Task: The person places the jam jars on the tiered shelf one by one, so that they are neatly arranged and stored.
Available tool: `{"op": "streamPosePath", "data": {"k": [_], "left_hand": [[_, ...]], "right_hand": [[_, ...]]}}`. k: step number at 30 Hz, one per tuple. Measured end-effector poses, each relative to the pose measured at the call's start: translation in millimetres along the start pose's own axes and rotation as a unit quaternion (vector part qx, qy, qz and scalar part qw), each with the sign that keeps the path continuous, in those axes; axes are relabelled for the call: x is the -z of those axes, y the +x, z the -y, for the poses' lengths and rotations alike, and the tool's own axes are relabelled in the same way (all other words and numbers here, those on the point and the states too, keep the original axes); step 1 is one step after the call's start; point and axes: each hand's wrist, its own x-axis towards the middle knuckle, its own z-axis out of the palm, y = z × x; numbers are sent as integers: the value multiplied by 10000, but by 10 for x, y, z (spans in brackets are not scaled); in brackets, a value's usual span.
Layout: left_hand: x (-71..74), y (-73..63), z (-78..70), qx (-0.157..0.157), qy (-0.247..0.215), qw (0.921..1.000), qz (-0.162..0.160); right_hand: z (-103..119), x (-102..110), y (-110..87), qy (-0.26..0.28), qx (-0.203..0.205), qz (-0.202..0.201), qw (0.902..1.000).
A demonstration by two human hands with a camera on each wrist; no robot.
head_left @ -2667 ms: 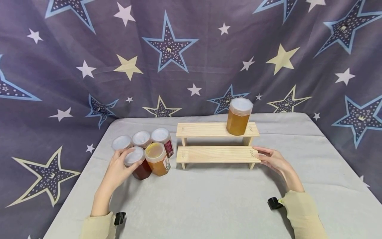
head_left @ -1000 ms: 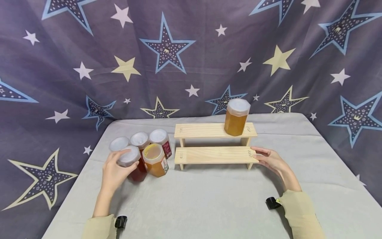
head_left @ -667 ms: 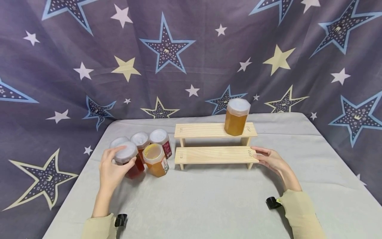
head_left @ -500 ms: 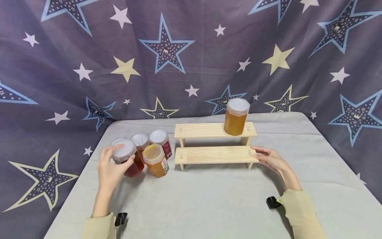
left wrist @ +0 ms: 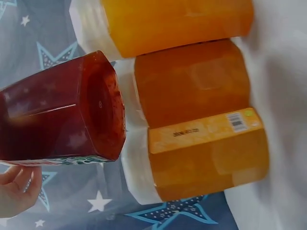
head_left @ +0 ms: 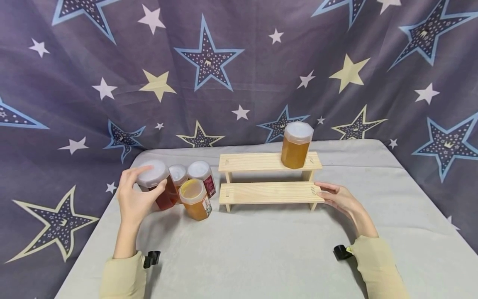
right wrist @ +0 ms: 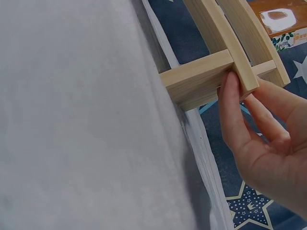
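Note:
My left hand (head_left: 134,199) grips a dark red jar (head_left: 166,197) with a whitish lid, fingers and thumb spread round its top. In the left wrist view the red jar (left wrist: 48,110) is tilted and raised, so its base shows beside several amber jars (left wrist: 192,81). At the right, my right hand (head_left: 345,203) pinches the end of the lower board of a two-tier wooden rack (head_left: 269,193). The right wrist view shows thumb and fingers on either side of that rack's (right wrist: 242,62) board end. An amber jar (head_left: 295,153) stands on the upper tier.
An amber jar with a yellow-rimmed top (head_left: 195,203) stands at the front of the left group. Behind it are a jar with a maroon label (head_left: 210,185) and another lidded jar (head_left: 178,174). A grey cloth (head_left: 254,257) covers the table; a starry curtain (head_left: 257,83) hangs behind.
My left hand has lifted the red jar and carried it back and left, over where another lidded jar showed. My right hand stays at the rack's end.

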Motion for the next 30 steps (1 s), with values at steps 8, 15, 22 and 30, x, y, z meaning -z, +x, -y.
{"op": "streamPosePath", "data": {"k": [8, 15, 22, 30], "left_hand": [[-31, 140, -122, -73, -111, 9999, -8], [-86, 203, -177, -144, -411, 9990, -58], [-187, 227, -232, -153, -518, 9985, 68], [-335, 219, -339, -124, -731, 9970, 226]], "right_hand": [[12, -9, -5, -35, -13, -15, 10000], [0, 2, -7, 140, 117, 61, 9998], [-16, 6, -6, 260, 145, 107, 9995], [-22, 20, 1, 190, 65, 20, 9998]]}}
